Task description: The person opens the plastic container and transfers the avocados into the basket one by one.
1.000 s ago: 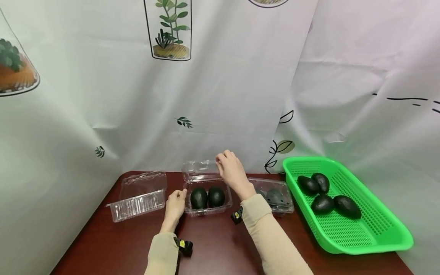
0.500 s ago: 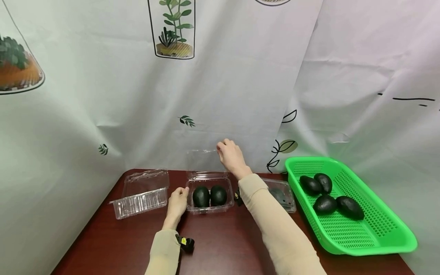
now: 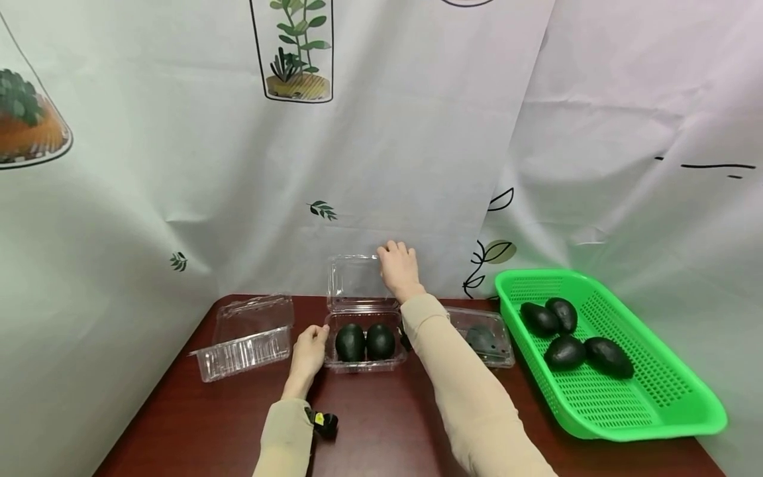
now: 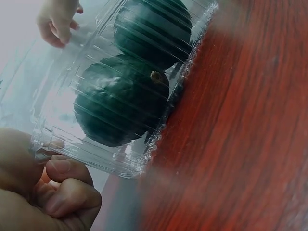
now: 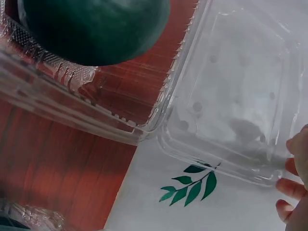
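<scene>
A clear plastic clamshell container (image 3: 363,366) stands open at the middle of the table, its lid (image 3: 357,279) raised upright behind it. Two dark green avocados (image 3: 350,342) lie side by side in its base. My left hand (image 3: 308,354) pinches the rim at the base's left corner; the left wrist view shows thumb and curled fingers (image 4: 67,195) there. At the lid's upper right edge, my right hand (image 3: 399,270) holds it with bent fingers. In the right wrist view only those fingertips (image 5: 291,187) show, against the lid's edge.
Another open clear clamshell (image 3: 244,354) sits on the left. A closed clamshell (image 3: 497,361) with dark fruit inside is partly behind my right arm. On the right, a green plastic basket (image 3: 656,424) holds several avocados (image 3: 608,358). A white printed curtain (image 3: 417,165) hangs behind the table.
The right hand has swung the lid up from leaning low at the back to upright. My left hand keeps its place at the container's left corner.
</scene>
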Motion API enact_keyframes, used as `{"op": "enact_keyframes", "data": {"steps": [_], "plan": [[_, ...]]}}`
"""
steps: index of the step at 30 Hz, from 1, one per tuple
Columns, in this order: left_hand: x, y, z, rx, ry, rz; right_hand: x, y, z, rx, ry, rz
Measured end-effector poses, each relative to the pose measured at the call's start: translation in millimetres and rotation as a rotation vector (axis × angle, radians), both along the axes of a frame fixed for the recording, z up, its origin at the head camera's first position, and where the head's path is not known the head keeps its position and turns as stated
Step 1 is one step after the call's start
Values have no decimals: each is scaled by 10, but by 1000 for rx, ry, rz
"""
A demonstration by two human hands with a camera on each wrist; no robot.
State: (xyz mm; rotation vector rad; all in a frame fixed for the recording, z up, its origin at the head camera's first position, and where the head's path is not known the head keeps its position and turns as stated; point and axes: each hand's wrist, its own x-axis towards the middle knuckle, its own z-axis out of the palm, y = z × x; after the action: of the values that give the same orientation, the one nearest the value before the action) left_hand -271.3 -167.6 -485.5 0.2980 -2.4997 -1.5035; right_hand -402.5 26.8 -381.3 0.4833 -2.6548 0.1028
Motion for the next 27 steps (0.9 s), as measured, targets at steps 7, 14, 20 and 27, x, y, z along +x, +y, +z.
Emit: {"op": "enact_keyframes", "data": {"steps": [7,14,20,27], "plan": [[-24,39,10,7,-12,-18,-9,80,-45,24,-73,-30],[-62,39,66,-7,-3,-14,54,140,41,-17,-70,-15],[-58,14,68,-17,-17,-13,204,122,137,-51,-66,41],[-25,7,17,-21,-16,-1,482,44,155,-194,-320,187]]}}
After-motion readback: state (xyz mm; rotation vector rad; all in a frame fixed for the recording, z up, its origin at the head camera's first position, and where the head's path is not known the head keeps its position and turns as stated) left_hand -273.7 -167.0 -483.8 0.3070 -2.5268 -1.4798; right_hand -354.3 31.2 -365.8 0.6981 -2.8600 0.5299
